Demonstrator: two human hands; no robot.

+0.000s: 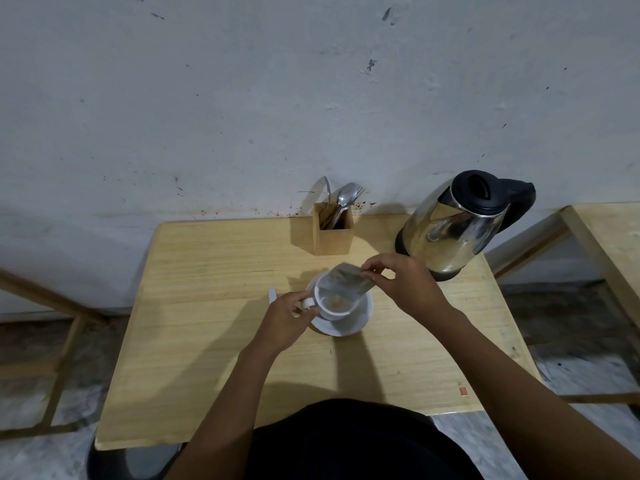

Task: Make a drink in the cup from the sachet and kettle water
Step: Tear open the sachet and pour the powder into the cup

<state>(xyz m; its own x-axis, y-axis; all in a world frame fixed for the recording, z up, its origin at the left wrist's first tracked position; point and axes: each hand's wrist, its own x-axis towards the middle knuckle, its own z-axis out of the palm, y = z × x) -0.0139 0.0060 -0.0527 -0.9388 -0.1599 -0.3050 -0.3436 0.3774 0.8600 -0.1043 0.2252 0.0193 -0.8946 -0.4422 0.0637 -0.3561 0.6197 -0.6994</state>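
A white cup [337,311] stands on a white saucer [360,318] in the middle of the wooden table [214,341]. Pale brown powder lies in the cup's bottom. My left hand [285,320] grips the cup's handle. My right hand [403,278] pinches a grey sachet [349,277] by its upper end and holds it tilted over the cup's far rim, open end down. A steel kettle [457,226] with a black lid and handle stands at the back right of the table, just behind my right hand.
A wooden holder [334,233] with spoons and a fork stands at the back of the table against the wall. A small white scrap [272,294] lies left of the cup. Another wooden table [613,244] is at the right.
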